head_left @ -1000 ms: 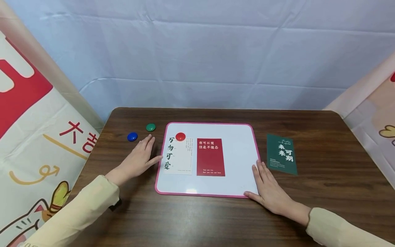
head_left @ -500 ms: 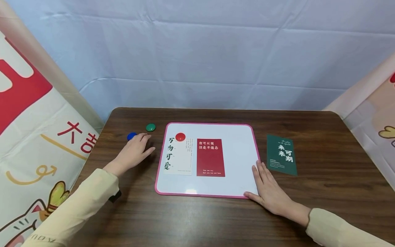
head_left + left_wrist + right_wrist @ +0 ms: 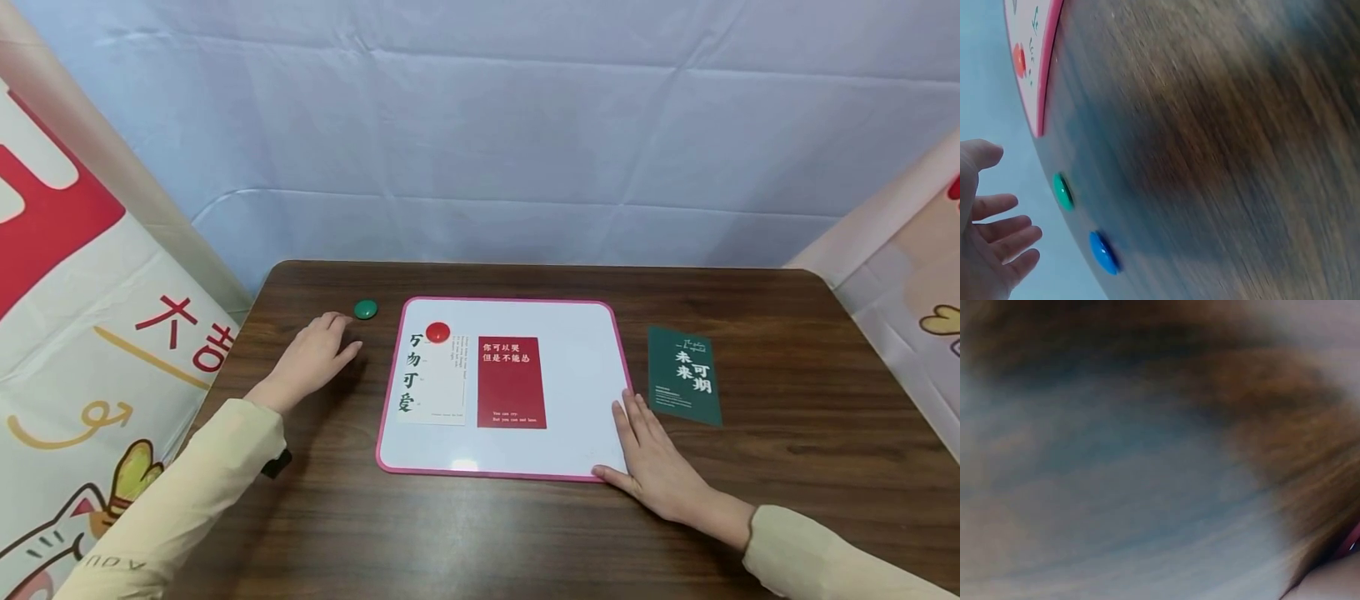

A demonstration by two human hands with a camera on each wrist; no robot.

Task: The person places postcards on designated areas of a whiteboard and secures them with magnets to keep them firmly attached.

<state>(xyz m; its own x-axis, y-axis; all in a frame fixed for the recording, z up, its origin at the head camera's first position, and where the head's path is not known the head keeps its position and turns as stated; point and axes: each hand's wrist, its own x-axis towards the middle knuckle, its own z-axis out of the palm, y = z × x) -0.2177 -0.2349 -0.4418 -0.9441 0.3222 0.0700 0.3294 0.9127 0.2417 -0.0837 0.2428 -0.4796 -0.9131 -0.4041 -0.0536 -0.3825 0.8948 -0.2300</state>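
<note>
Left hand hangs over the left part of the dark brown wood-grain table, thumb apart from the loosely bent fingers, nothing held. Glossy round blue disc is hidden by it in the head view; left wrist view shows it lying on the tabletop, apart from the fingertips. Glossy round green disc sits just beyond them. Both probably lie on this side for easy reach.

Right hand lies flat at the near right corner of the pink-framed rectangular whiteboard, fingers straight along the side edge, thumb on the near edge; likely steadying it. Right wrist view too blurred to add much.

On the board, 2 cards side by side: white paper card with dark lettering, glossy round red disc on its top edge, presumably to pin it; rectangular red paper card, no disc on it. Rectangular dark green paper card rests on the table, right of the board, perhaps set aside as a spare.
</note>
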